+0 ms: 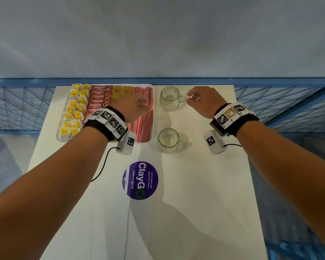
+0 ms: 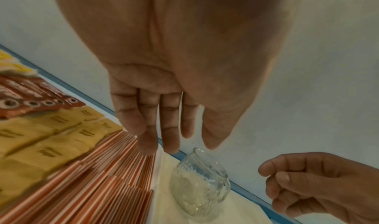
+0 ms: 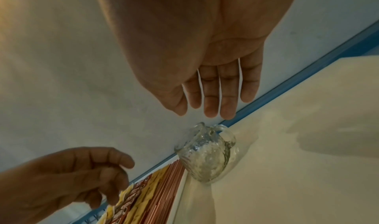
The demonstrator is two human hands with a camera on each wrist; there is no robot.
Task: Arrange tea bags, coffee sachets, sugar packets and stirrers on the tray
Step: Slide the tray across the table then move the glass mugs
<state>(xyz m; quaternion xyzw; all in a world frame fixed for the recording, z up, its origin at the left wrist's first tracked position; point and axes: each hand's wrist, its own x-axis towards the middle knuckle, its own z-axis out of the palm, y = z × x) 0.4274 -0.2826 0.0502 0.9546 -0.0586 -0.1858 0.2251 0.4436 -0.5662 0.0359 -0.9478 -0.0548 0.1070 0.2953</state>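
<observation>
A white tray (image 1: 152,128) lies at the table's far left. It holds yellow tea bags (image 1: 74,113), red coffee sachets (image 1: 99,96), tan sugar packets (image 1: 120,92) and red-and-white stirrers (image 1: 143,126) in side-by-side rows. My left hand (image 1: 137,106) hovers over the sugar packets and stirrers; in the left wrist view its fingers (image 2: 164,130) hang relaxed and hold nothing above the stirrers (image 2: 92,187). My right hand (image 1: 197,98) is just right of the far mug's handle. Its fingers (image 3: 215,89) are straight, empty and a little above the mug (image 3: 205,154).
Two empty glass mugs stand right of the tray, one far (image 1: 170,98) and one near (image 1: 168,140). A round purple sticker (image 1: 140,180) sits mid-table. Blue wire railing (image 1: 17,106) borders the far edge and both sides.
</observation>
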